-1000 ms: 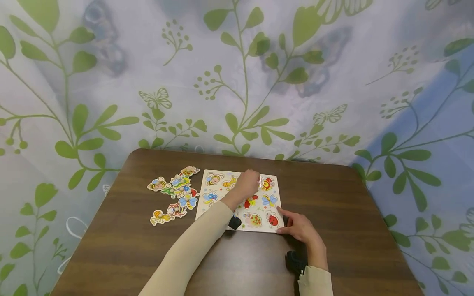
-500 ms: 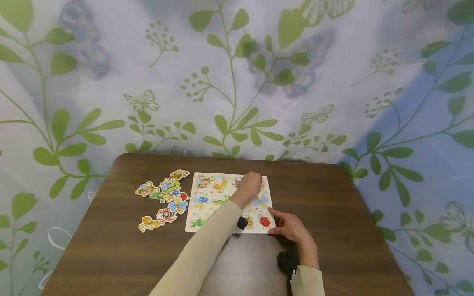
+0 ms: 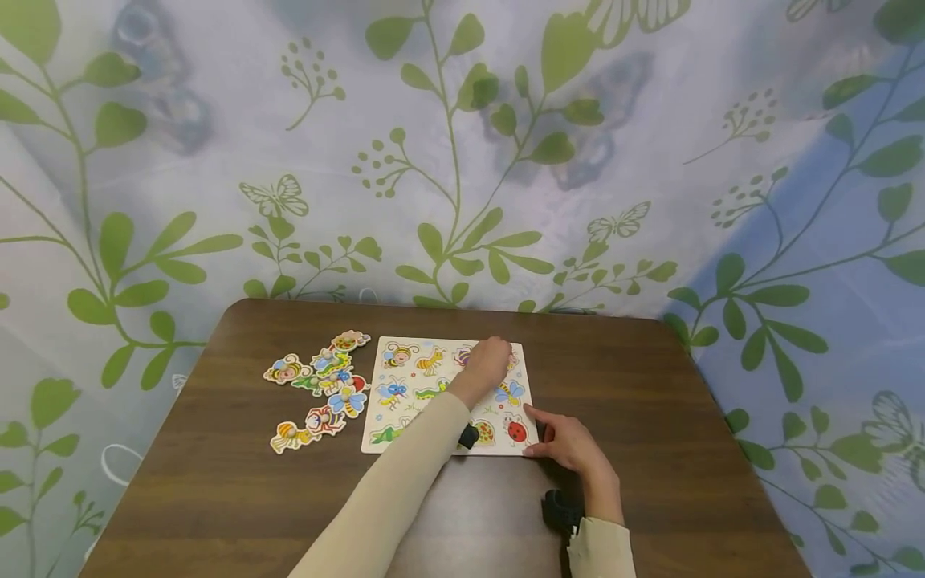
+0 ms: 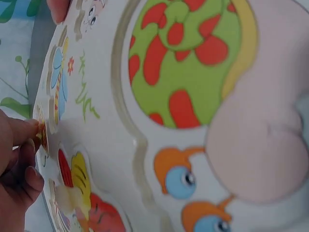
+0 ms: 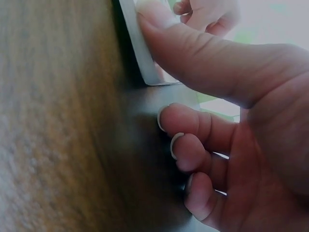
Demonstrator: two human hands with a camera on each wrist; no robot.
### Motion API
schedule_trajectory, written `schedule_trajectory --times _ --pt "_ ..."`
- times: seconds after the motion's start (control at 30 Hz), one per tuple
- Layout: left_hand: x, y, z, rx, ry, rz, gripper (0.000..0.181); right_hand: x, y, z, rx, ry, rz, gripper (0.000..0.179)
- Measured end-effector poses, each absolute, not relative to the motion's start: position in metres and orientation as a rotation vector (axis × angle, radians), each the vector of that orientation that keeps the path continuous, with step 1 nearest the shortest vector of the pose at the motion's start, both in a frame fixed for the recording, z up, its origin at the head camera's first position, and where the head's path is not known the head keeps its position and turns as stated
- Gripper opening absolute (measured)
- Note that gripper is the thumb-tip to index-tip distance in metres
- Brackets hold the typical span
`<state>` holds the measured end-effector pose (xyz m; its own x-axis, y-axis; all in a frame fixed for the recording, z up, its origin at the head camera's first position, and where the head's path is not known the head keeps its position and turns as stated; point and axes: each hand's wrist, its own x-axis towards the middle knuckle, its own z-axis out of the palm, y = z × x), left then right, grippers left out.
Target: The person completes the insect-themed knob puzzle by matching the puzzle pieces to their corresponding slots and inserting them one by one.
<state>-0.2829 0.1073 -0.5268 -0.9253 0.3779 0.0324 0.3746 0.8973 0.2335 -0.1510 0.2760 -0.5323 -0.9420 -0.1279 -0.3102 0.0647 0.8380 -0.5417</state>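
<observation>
A white wooden puzzle board with insect pictures in shaped recesses lies on the table. My left hand is over its upper right part. In the left wrist view the left fingers pinch a small red-and-yellow puzzle piece, mostly hidden, at a recess. Near it a red and yellow butterfly piece with a knob sits in the board. My right hand rests at the lower right corner, thumb and index finger extended against the board. Its other fingers bend loosely beside the board.
Loose knobbed insect pieces lie left of the board, among them a bee, a spider and a yellow striped insect. The brown table meets a leaf-patterned backdrop at its far edge.
The head view has shifted, moving the whole scene slightly left in it. My left hand has moved slightly right over the board's upper right. The right hand stays at the corner.
</observation>
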Motion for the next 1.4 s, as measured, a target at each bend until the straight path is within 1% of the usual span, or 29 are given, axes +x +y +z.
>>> schedule_trajectory --times 0.1,0.23,0.33,0.57,0.77,0.9,1.07,1.23,1.3,1.4 --pt "-0.281 0.099 -0.525 0.577 3.038 0.508 0.017 -0.153 0.275 -0.531 -0.044 2.676 -0.812 0.079" --pt "-0.275 0.088 -0.524 0.535 3.005 0.751 0.026 -0.154 0.277 -0.531 -0.039 2.690 -0.793 0.079" --pt "-0.269 0.076 -0.527 0.505 3.002 0.850 0.029 -0.155 0.277 -0.533 -0.044 2.683 -0.778 0.081" --pt "-0.258 0.048 -0.528 0.479 3.061 1.036 0.021 -0.153 0.278 -0.535 -0.035 2.667 -0.770 0.083" --pt "-0.247 0.023 -0.516 0.428 3.141 1.113 0.017 -0.153 0.280 -0.534 -0.050 2.673 -0.750 0.084" --pt "-0.241 -0.007 -0.508 0.308 3.199 1.112 0.016 -0.156 0.276 -0.536 -0.049 2.671 -0.755 0.084" --pt "-0.233 -0.061 -0.499 0.113 3.267 1.035 0.015 -0.157 0.270 -0.540 -0.053 2.662 -0.777 0.085" --pt "-0.224 -0.107 -0.497 -0.208 3.319 0.912 0.011 -0.157 0.269 -0.539 -0.053 2.653 -0.788 0.086" --pt "-0.223 -0.118 -0.499 -0.356 3.301 0.839 0.012 -0.156 0.272 -0.537 -0.046 2.653 -0.788 0.086" --pt "-0.221 -0.128 -0.506 -0.502 3.232 0.722 0.015 -0.155 0.275 -0.535 -0.034 2.654 -0.782 0.086"
